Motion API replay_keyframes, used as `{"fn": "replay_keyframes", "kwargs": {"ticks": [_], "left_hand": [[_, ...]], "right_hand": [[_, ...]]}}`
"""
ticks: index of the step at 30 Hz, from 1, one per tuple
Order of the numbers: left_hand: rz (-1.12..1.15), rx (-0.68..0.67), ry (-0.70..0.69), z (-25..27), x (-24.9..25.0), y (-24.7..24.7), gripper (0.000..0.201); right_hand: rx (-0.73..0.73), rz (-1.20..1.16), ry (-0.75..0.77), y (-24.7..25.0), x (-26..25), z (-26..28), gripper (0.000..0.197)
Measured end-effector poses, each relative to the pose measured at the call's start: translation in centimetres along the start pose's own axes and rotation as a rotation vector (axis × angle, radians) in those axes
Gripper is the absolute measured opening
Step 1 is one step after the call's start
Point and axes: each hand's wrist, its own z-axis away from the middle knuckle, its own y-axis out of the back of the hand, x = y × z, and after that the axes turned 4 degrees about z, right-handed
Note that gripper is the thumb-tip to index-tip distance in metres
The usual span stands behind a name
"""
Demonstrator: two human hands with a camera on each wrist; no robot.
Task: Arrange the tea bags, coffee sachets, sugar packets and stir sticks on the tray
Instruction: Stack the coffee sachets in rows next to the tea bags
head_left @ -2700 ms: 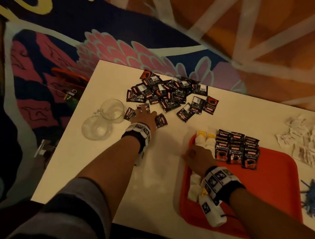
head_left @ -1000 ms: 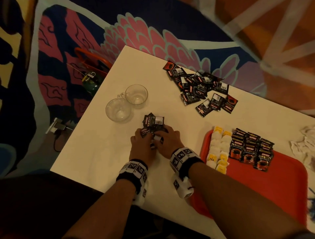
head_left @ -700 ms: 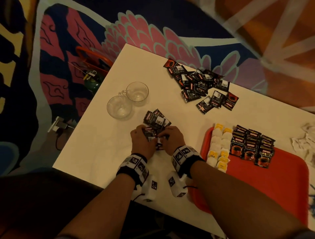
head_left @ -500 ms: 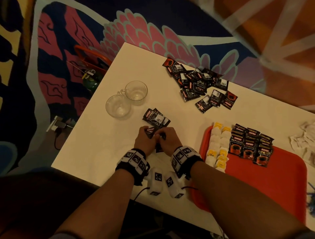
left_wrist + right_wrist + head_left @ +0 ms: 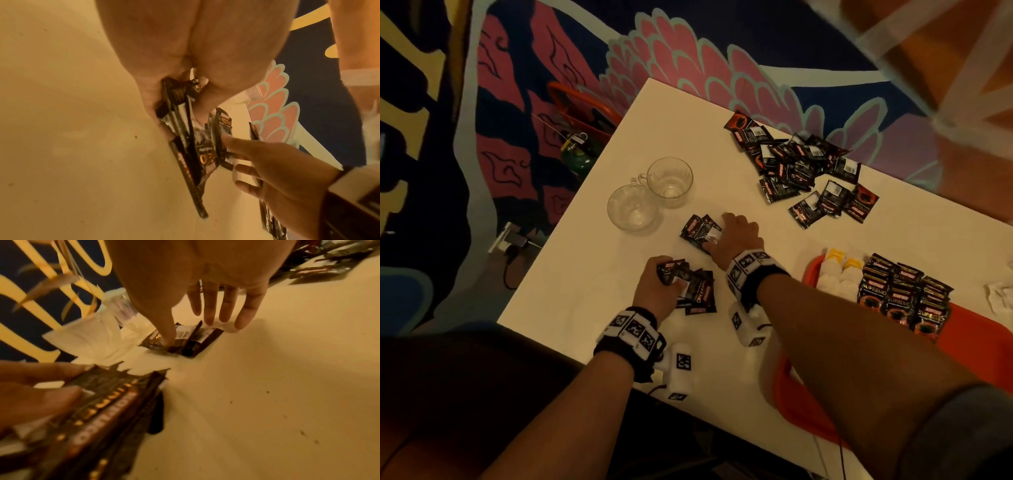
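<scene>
A: Status of the left hand [image 5: 658, 286]?
B: Curled round a stack of coffee sachets [image 5: 693, 289] on the table [image 5: 585, 274].
A: Right hand [image 5: 736, 236]?
B: Fingers extended, thumb pressing a small sachet group [image 5: 697, 230] near two glass cups [image 5: 650, 193].
A: Tray [image 5: 979, 329]?
B: Right side; holds tea bags [image 5: 839, 277] and arranged sachets.

We see two clear glass mugs [image 5: 650, 193] touching at centre frame on the white table [image 5: 585, 281], and a patterned pink-and-navy carpet [image 5: 688, 51] across the top.
</scene>
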Motion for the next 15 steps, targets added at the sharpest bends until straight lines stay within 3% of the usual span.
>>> {"fn": "replay_keyframes", "kwargs": {"ticks": [3,9,12,15], "left_hand": [[0.112,0.012,0.021,0.1,-0.4,0.8,0.045],[0.364,-0.014,0.11,0.0,0.2,0.7,0.038],[0.393,-0.064,0.108,0.0,0.8,-0.5,0.044],[0.392,-0.129,0.093,0.7,1.8,-2.3,0.033]], "right_hand": [[-0.03,0.071,0.001,-0.8,-0.5,-0.6,0.055],[-0.17,-0.077,0.028,-1.0,0.6,1.0,0.033],[-0.309,-0.393,0.017,-0.5,1.3,3.0,0.023],[-0.352,-0.752,-0.093,0.6,1.6,5.4,0.023]]}}
